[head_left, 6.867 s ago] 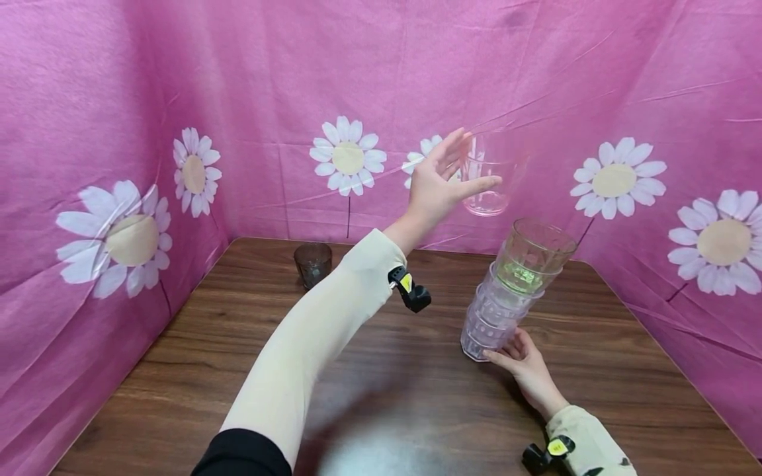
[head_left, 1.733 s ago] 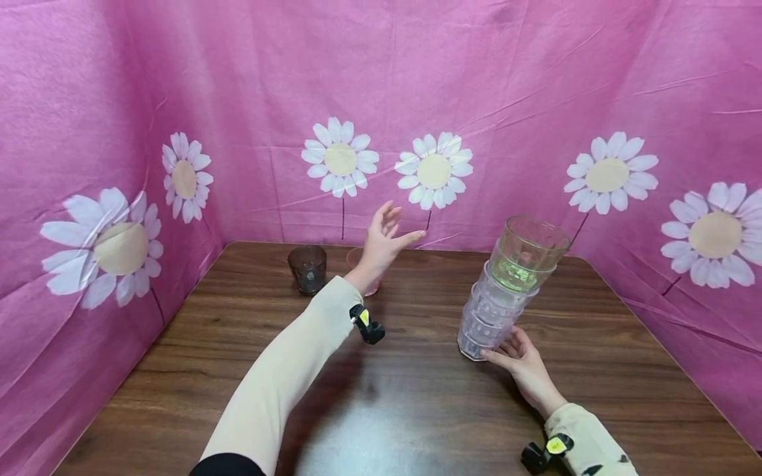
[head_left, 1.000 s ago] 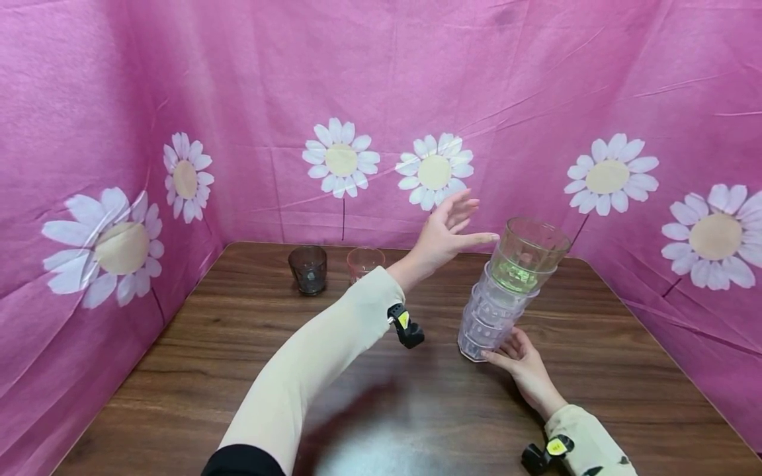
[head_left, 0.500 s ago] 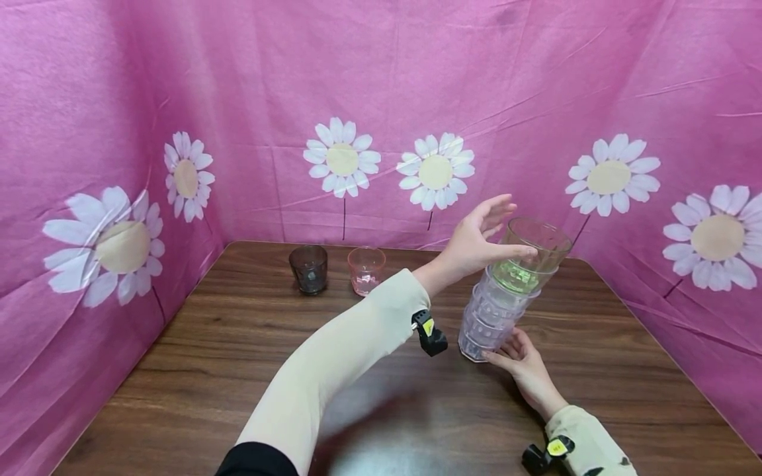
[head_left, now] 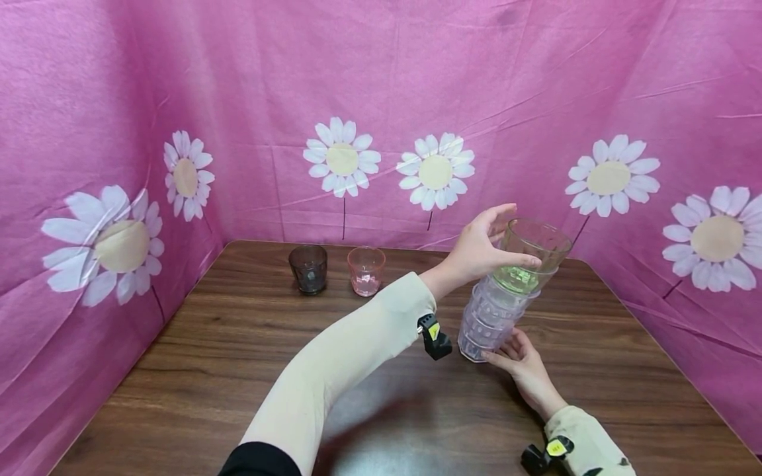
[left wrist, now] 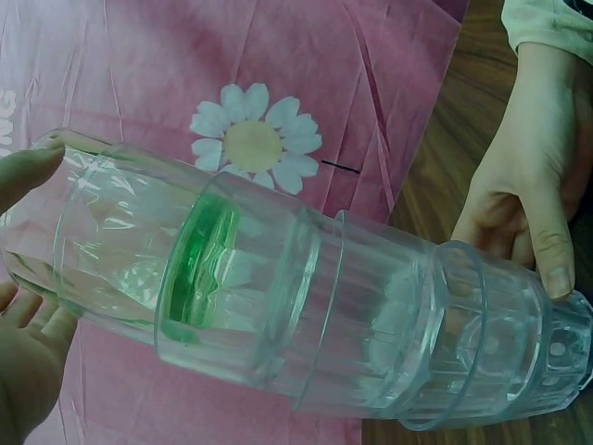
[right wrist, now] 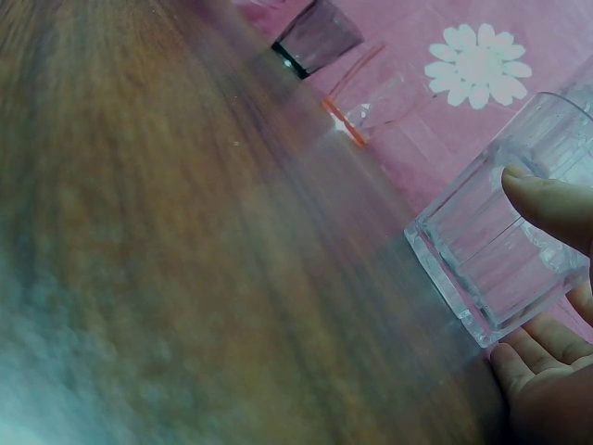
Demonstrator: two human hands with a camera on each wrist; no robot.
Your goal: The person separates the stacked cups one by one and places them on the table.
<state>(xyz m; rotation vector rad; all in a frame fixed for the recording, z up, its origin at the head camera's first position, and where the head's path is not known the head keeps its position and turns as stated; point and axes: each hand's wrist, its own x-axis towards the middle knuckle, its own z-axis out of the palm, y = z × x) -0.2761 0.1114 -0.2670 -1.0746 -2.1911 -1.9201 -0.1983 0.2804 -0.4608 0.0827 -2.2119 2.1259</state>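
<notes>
Left hand [head_left: 479, 248]: my fingers and thumb curl round the rim of the top tumbler [head_left: 530, 254], greenish at its base.
Right hand [head_left: 524, 367]: fingers wrapped round the foot of the stack of clear tumblers [head_left: 494, 317], bracing it.
Where the stack is: leaning on the desk [head_left: 238, 370], right of centre, tipped toward the pink daisy cloth [head_left: 89, 132].
How it will handle: I judge it light, rigid and slick; nested tumblers may stick, so grip the top one near its rim.
Nearby: a dark glass [head_left: 308, 268] and a pink glass [head_left: 366, 271] stand at the back.
</notes>
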